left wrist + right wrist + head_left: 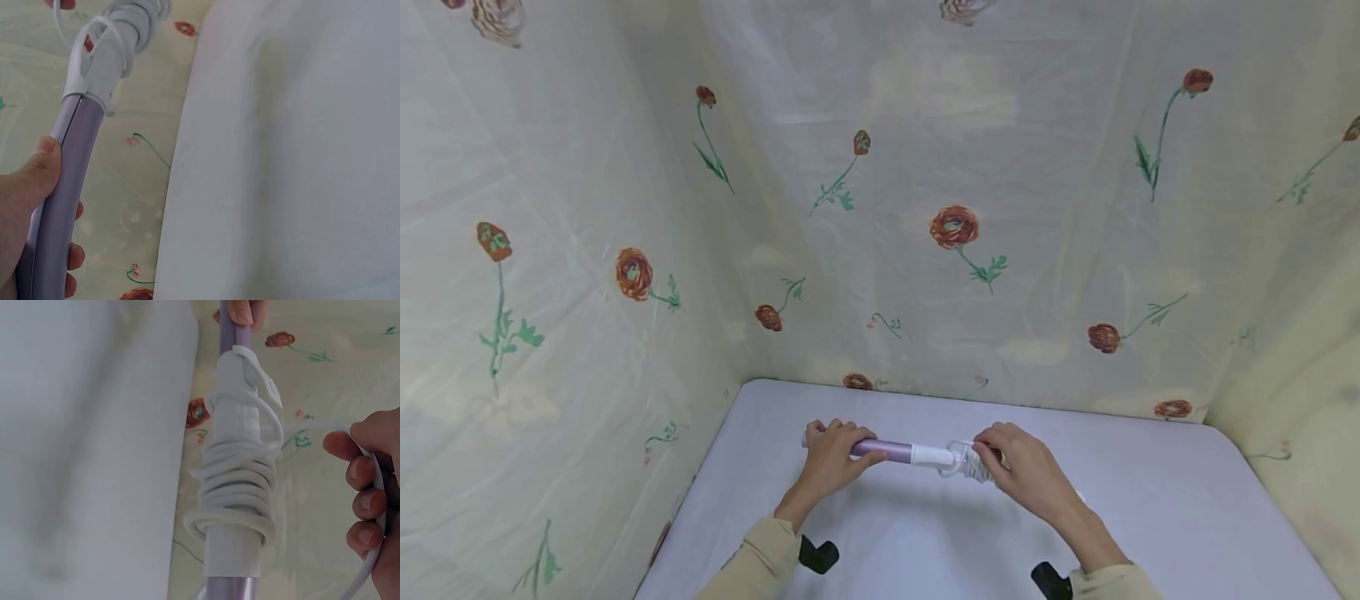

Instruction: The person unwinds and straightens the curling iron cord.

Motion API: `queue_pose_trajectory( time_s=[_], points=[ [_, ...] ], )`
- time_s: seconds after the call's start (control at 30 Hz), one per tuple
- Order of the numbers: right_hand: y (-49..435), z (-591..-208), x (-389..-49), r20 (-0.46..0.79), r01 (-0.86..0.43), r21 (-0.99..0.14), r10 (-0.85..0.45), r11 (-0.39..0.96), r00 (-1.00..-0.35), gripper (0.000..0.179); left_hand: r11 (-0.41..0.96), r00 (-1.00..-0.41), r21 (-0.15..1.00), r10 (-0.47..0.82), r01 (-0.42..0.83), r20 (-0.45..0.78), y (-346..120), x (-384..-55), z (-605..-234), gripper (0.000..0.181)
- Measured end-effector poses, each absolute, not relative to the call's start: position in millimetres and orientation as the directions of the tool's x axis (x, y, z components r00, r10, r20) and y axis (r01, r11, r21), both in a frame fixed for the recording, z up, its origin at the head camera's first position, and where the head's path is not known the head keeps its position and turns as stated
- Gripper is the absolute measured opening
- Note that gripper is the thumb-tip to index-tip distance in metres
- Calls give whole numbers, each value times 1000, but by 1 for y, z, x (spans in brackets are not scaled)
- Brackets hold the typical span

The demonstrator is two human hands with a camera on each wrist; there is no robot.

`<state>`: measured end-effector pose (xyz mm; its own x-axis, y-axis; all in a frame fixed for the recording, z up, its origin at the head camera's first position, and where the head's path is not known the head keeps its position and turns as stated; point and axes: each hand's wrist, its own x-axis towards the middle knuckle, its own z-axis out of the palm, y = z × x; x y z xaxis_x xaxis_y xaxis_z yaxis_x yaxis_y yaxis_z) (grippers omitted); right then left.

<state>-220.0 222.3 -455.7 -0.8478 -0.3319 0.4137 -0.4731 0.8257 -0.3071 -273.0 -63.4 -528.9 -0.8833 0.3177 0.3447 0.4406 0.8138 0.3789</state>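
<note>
Nearest are the two pale beige sleeves: the left sleeve (758, 560) and the right sleeve (1118, 585), each with a black piece jutting out beside the wrist, one by the left wrist (818, 555) and one by the right wrist (1051, 581). Beyond them, the left hand (835, 458) grasps the purple length of a purple and white rod-shaped tool (891, 451), its fingers wrapped round it and the thumb along the side. The tool is held up over the surface (925, 542), roughly crosswise in front of the person, apart from its shadow. A white cord (234, 481) is wound in several coils around the tool's white section, with one loose loop nearer the left hand; a white lever-like piece (265, 378) stands out there too. The right hand (1030, 468) is beside the coils, its fingers curled round the cord's free run, gripping it between thumb and fingers. Farther off, beyond the surface's edge, hangs pale cloth (1052, 208) printed with red-orange flowers on green stems.
</note>
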Motion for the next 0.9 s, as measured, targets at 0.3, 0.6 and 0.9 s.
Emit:
queue_pose_trajectory(
  time_s=[0.3,0.6,0.9],
  points=[
    [235,-451,-236,461,-578,-292,-417,762,-783,4,814,-882,372,329,446,339,-65,-275,-529,37],
    [250,-461,-252,378,-539,-433,-397,722,-836,9,812,-884,377,331,446,331,-70,-275,-530,37],
    [266,-472,-261,307,-490,-531,-382,691,-872,14,793,-876,393,348,465,334,-77,-275,-532,37]
  ],
)
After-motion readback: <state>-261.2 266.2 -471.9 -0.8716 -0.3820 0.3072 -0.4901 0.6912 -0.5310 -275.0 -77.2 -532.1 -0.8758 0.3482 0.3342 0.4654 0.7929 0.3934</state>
